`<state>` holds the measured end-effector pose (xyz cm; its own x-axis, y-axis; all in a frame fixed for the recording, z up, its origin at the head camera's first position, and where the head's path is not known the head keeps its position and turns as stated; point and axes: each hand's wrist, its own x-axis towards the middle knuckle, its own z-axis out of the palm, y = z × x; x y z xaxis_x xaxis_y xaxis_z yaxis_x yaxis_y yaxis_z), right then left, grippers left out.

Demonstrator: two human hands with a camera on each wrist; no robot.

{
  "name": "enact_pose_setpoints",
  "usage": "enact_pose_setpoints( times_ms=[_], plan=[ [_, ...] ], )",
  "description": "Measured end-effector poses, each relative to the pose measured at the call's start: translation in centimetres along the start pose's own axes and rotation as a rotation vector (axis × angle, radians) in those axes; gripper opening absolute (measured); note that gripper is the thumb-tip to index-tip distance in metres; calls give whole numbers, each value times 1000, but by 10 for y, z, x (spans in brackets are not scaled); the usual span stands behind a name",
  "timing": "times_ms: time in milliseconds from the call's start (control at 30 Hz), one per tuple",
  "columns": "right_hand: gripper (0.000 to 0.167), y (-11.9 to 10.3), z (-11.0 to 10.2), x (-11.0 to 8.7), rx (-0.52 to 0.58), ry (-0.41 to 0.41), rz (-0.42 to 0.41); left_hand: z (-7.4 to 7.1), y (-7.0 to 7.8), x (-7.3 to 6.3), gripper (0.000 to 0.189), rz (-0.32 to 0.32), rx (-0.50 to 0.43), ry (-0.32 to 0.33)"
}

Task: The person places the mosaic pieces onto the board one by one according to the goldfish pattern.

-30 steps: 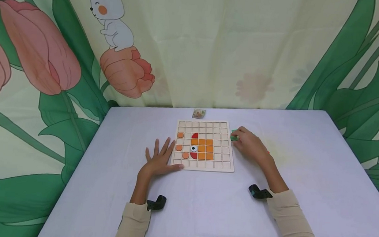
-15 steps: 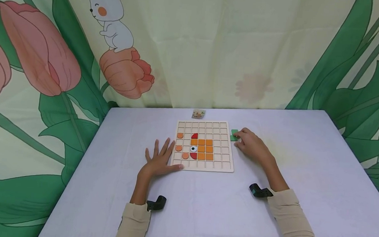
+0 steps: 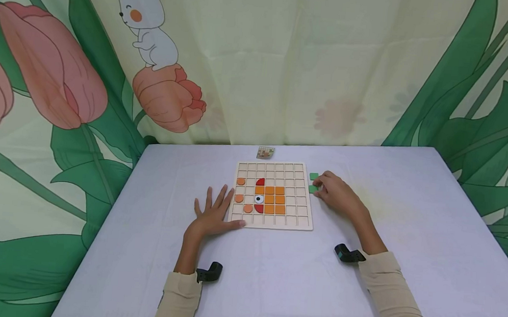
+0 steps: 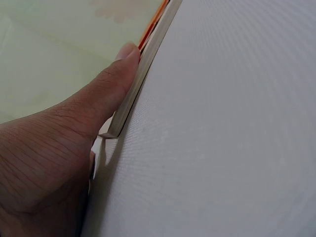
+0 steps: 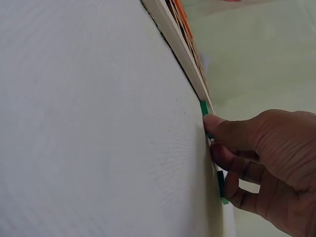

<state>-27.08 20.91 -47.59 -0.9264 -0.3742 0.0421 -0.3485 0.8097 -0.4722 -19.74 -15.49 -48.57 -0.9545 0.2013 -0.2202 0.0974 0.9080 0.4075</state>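
Note:
My left hand (image 3: pixel 212 218) lies with fingers spread at the left side of a pale wooden grid board (image 3: pixel 299 221). Its thumb (image 4: pixel 126 61) rests on the board's front edge. Beyond the board's right edge, my right hand (image 3: pixel 336 194) pinches a green square tile (image 3: pixel 312 189) low over the table. A second green tile (image 3: pixel 313 176) lies just behind it; in the right wrist view, one green tile (image 5: pixel 205 107) is at the thumb, the other (image 5: pixel 221 185) near the curled fingers. On the grid sit orange square tiles (image 3: pixel 279 199), a white eye tile (image 3: pixel 258 198) and red rounded pieces (image 3: pixel 259 208).
Light-orange discs (image 3: pixel 239 198) occupy cells along the board's left side. Behind the board lies a small printed card (image 3: pixel 265 152). A white cloth covers the table (image 3: pixel 272 282), and a printed curtain (image 3: pixel 259 80) hangs at its back edge.
The nearer green tile has slid slightly toward the front with my right hand's fingers, opening a gap between the two green tiles. My left hand has stayed still on the board.

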Motion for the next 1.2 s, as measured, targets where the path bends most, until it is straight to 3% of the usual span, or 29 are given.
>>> enact_pose_setpoints(
  times_ms=[333,700,1200],
  plan=[
    [24,0,-3,2,-12,-52,24,4,-4,3,108,-14,14,-19],
    [24,4,-6,4,0,-26,1,4,-7,2,109,-41,27,-23],
    [24,-11,-2,22,41,-28,-22,6,-6,1,106,-9,15,12]
  ],
)
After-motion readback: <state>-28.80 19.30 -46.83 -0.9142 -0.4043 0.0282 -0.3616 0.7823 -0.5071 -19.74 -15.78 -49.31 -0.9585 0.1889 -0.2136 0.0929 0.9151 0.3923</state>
